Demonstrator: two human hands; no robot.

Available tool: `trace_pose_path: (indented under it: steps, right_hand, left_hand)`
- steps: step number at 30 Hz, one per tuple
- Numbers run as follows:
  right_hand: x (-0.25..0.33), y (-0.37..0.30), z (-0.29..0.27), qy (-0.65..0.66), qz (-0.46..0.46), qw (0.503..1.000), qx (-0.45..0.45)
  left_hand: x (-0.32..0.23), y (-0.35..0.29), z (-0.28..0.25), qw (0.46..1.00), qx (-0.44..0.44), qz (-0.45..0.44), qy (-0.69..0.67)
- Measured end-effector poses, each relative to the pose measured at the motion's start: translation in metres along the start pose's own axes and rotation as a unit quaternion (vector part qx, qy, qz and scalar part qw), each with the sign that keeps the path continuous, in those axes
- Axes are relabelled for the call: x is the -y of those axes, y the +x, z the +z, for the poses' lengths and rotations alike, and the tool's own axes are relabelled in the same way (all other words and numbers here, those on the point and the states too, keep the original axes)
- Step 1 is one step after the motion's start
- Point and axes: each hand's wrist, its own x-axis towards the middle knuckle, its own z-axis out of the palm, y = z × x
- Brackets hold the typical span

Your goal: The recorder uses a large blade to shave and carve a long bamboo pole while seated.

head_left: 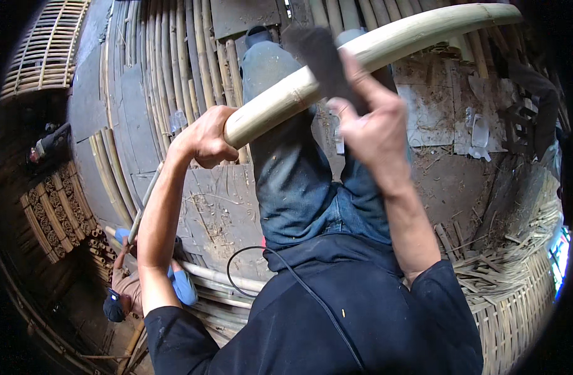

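Observation:
A thick pale-green bamboo pole [274, 106] slants across my legs from lower left to upper right, its far part bent by the lens. My left hand [208, 137] is closed around its near end. Above my other thigh, my right hand [375, 128] grips a dark, broad-bladed knife [324, 61], blurred by motion. The blade crosses in front of the pole; whether it touches the surface I cannot tell. My fingers hide the knife's handle.
On the left, a co-worker [131, 284] in a cap holds a long thin stick near bamboo bundles [58, 209]. Many bamboo poles [174, 59] lie ahead. A woven basket [514, 312] with bamboo strips stands at lower right, a clear plastic container [480, 131] beyond. Shavings litter the floor.

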Motion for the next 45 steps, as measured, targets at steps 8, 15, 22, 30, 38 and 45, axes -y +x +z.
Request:
trace_pose_path:
  steps: [8,15,22,30,38,45]
  right_hand:
    - [-0.015,-0.021,0.021,0.033,-0.013,0.996,0.08]
    - [-0.016,0.003,-0.021,-0.044,0.044,0.998,0.009]
    - [-0.036,0.018,-0.03,-0.034,0.031,0.995,0.085]
    - [0.004,-0.014,0.024,-0.011,0.027,0.984,0.173]
    - [0.006,0.004,-0.002,-0.031,0.081,0.992,0.09]
    - [-0.005,0.002,0.008,0.068,0.066,0.989,0.111]
  left_hand:
    - [0.014,-0.017,0.003,0.961,-0.201,0.111,0.156]
    - [0.015,-0.038,0.053,0.874,-0.396,0.002,0.28]
    - [0.0,-0.053,0.066,0.909,-0.364,0.003,0.203]
    - [0.006,-0.043,0.083,0.884,-0.407,-0.013,0.23]
    - [-0.005,-0.044,0.066,0.916,-0.345,-0.05,0.2]
    - [0.007,-0.046,0.054,0.938,-0.304,-0.057,0.153]
